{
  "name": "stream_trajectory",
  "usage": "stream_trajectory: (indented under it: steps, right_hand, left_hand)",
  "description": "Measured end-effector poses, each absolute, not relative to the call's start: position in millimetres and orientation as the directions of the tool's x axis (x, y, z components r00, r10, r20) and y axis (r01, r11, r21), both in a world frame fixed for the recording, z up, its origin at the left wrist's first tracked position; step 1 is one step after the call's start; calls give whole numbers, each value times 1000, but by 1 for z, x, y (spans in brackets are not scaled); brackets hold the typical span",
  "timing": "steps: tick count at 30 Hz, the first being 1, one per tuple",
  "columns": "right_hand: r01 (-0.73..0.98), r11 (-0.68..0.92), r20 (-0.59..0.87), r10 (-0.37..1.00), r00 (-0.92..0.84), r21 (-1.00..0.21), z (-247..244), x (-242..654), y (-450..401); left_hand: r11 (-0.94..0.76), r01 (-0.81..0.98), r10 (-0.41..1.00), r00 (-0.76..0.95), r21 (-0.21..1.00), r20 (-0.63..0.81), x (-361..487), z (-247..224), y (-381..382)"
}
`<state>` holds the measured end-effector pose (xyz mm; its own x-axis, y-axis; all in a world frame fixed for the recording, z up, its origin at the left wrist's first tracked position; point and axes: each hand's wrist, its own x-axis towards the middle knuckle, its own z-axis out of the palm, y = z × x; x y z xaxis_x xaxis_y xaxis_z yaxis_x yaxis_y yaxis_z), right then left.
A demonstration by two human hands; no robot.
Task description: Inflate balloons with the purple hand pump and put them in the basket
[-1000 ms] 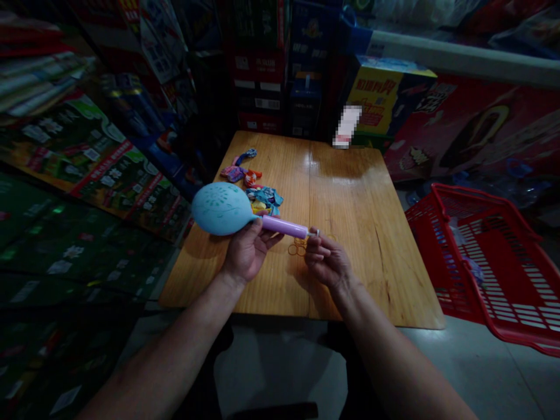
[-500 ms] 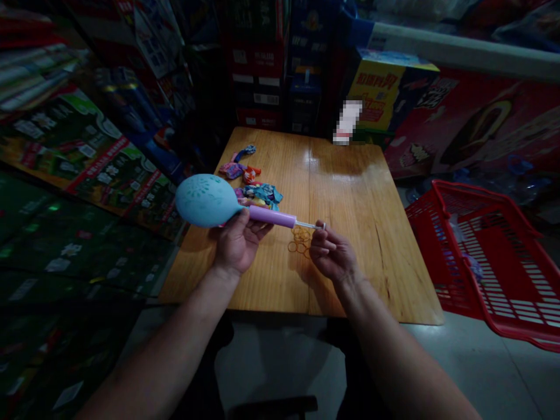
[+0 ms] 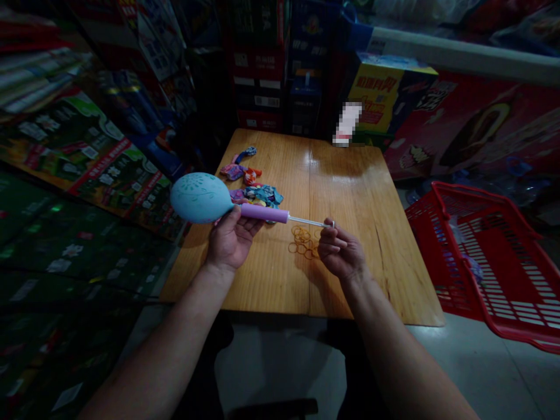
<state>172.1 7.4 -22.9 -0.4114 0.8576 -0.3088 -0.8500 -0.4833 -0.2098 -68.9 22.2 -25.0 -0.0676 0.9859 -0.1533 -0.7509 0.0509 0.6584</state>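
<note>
Left hand (image 3: 228, 242): palm turned up, fingers closed round the nozzle end of a purple hand pump (image 3: 265, 213), thumb lying over the top where the neck of a light-blue balloon (image 3: 201, 197) meets it. The balloon is partly inflated, bears a darker leaf-like print, and projects to the left of these fingers, above the bench (image 3: 350, 192). Whether the thumb presses on the neck itself cannot be told.

Right hand (image 3: 342, 252): fingers curled, tips pinched on the small end of the pump's pale rod (image 3: 308, 221). A long length of rod is exposed between these fingers and the barrel, which slopes slightly down towards them.

Loose orange rubber bands (image 3: 301, 236) lie on the bench just left of the right fingers, below the rod; part of the group is hidden by that hand. Limp balloons (image 3: 266, 193) in mixed colours lie just beyond the left fingers, with further limp balloons (image 3: 236, 170) past them. A red basket (image 3: 503, 262) stands well to the right of the right fingers, beside the bench.
</note>
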Motion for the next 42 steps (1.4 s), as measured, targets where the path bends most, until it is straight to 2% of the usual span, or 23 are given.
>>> stream_trajectory:
  steps: [6,12,17,23,28,33,38,42]
  right_hand:
    - [-812,-548,-343,816,-466,-201,-30,146,0]
    - [-815,-548,-357,811,-464,-186,-22,162,4]
    - [-850,-486,-293,858,-421,-201,-22,174,6]
    - [-815,-552,-347,809,-474,-175,-33,146,-1]
    - [-814,-558,-338,806,-485,-163,-26,157,2]
    - [-853,-490,-271,858,-435,-181,-23,174,6]
    - [-828,-541,-279,826,-490,-146,-31,155,0]
    - [-825,-543,-285,825,-489,-156,-33,148,-1]
  left_hand:
    - [148,-738,984,45,658,-170,-48,-29,9]
    - [147,-741,985,53,656,-161,-56,-28,19]
    - [48,-733,988,-66,678,-141,-64,-23,20]
    - [167,-745,980,51,645,-195,-45,-31,8]
    - [165,-755,982,63,635,-180,-55,-31,17]
    - [54,-755,991,-39,653,-126,-69,-24,22]
    - [173,-754,984,108,634,-141,-53,-27,9]
    - [164,-767,984,83,620,-157,-47,-32,9]
